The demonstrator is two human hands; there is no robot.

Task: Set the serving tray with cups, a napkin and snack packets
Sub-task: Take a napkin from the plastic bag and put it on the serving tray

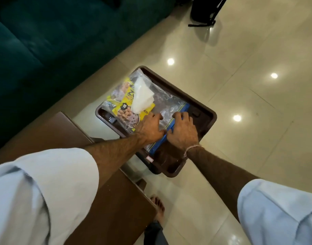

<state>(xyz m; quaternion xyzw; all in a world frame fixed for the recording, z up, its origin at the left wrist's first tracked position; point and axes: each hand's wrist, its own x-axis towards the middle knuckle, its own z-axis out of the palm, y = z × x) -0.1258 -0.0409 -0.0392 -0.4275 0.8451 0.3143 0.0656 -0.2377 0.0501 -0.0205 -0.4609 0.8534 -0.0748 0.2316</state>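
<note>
A: Obs. Brown tray (207,121) appears to sit on a clear glass top, with the tiled floor (257,50) visible beneath; the wooden table (105,200) is just beside it. On the tray: yellow snack packet (121,106), a white napkin (142,96) lying on top of it, and a clear packet with a blue edge (169,105).

B: Hands?

A: Left hand (149,129) rests spread across the seam between the two packets. Right hand (182,130) rests on the blue-edged packet, fingers (178,115) curled over its edge. Neither is closed around anything. No cups in view.

B: Risks?

A: 1) Napkin lies loose on slick film; shifting the packets under it would likely slide it off. 2) Packets take up much of the tray, so cups set on the crinkled plastic could tip. 3) Pressing down near the tray's near edge could rock it, if the support is as narrow as it looks. Cannot tell how it is supported.
</note>
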